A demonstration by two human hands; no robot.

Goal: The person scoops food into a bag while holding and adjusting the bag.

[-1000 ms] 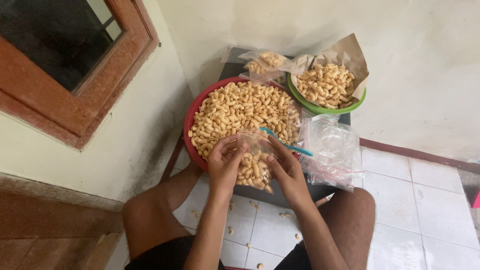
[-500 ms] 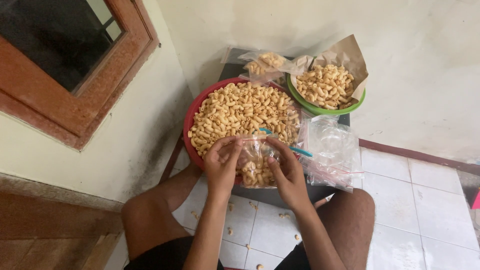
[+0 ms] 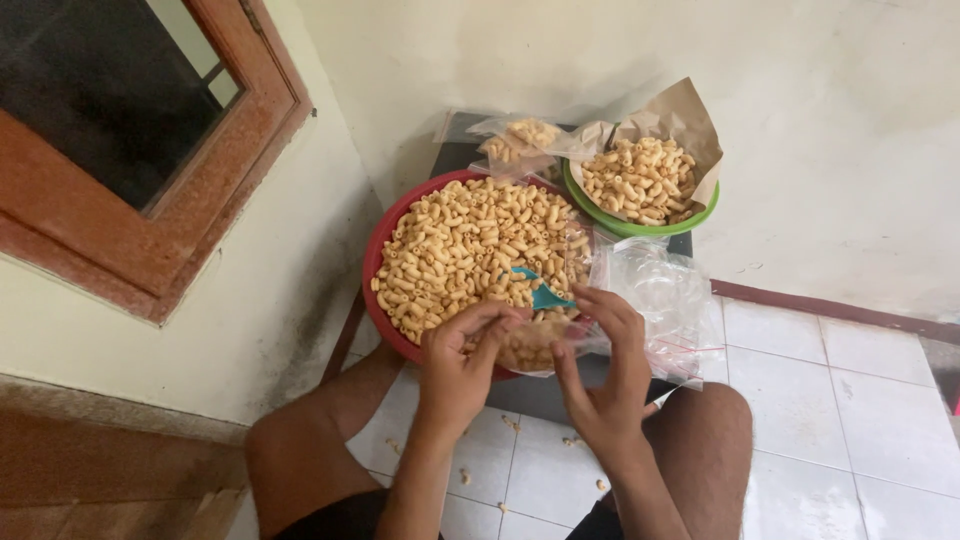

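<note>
A small clear plastic bag filled with tan macaroni-shaped snacks is pinched at its top between my left hand and my right hand. Both hands hover over the near rim of a wide red basin heaped with the same snacks. A blue scoop lies on the heap just beyond my fingers.
A green bowl lined with brown paper holds more snacks at the back right. Filled clear bags lie behind the basin and a pile of empty ones to its right. My bare knees frame white floor tiles with crumbs; a wooden window frame stands left.
My hands have shifted slightly along the top of the small bag, fingers pinching it closed; the bag stays over the basin's near rim.
</note>
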